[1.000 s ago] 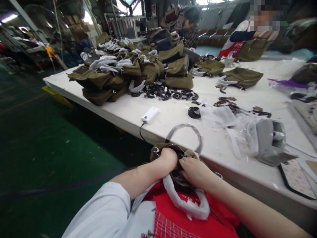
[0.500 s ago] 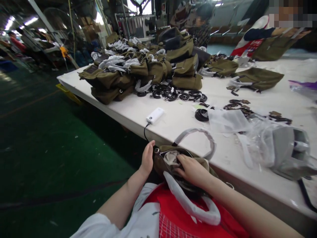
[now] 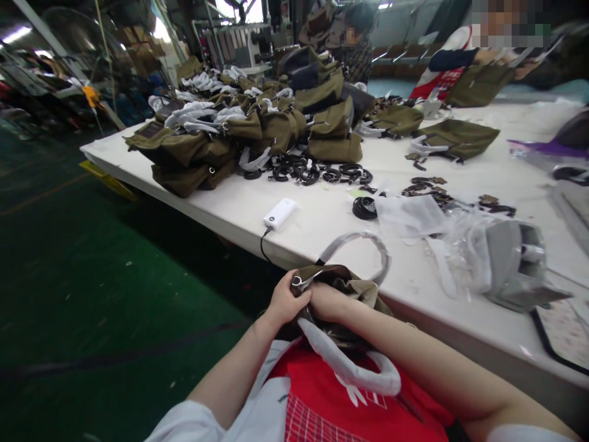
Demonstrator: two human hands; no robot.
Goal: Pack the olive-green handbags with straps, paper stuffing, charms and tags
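Note:
An olive handbag (image 3: 340, 273) rests against my body at the table's near edge, its zipped top open toward me. Its two handles are wrapped in whitish film; one handle (image 3: 381, 252) arches over the table and the other hangs over my red apron (image 3: 322, 380). My left hand (image 3: 286, 301) grips the bag's left end beside a metal ring, thumb over the rim. My right hand (image 3: 324, 301) reaches inside the bag near that same end, with its fingers hidden by the bag. Pale lining (image 3: 365, 291) bulges out at the right of the opening.
A white power bank (image 3: 280, 213) with a black cable lies near the table edge. Behind it are coiled black straps (image 3: 308, 174) and a heap of olive bags (image 3: 193, 147). Plastic wrap and a grey holder (image 3: 510, 264) sit to the right. Another person handles a bag (image 3: 478, 83) across the table.
My left hand has closed onto the bag's end from an open position beside it. My right hand has pushed deeper into the bag and leftward. The view has shifted slightly right.

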